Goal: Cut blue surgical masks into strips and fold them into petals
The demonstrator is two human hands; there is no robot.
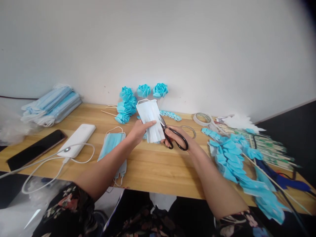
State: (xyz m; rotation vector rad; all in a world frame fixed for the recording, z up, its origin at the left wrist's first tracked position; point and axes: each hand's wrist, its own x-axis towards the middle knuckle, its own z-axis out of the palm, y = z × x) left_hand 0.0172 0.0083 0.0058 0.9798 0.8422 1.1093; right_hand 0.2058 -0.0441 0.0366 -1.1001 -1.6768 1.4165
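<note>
My left hand [139, 130] grips a face mask [150, 115], its thumb lying across the white side and its fingers hidden behind. The mask is held up over the table with an ear loop at its top. Black-handled scissors [178, 138] are in my right hand [174, 133], their blades at the mask's right edge. Below my left forearm, more blue masks [111, 144] lie on the wooden table [158, 168]. Just beyond the held mask are blue flowers [160, 90] made of folded material, some on thin sticks.
A stack of masks [53, 103] sits at the back left. A black phone [37, 148] and a white power bank [77, 140] with a cable lie at the left. To the right are a tape roll [201, 119], blue petal strips [230, 158], a blue-handled tool [283, 180] and green-white packets [274, 148].
</note>
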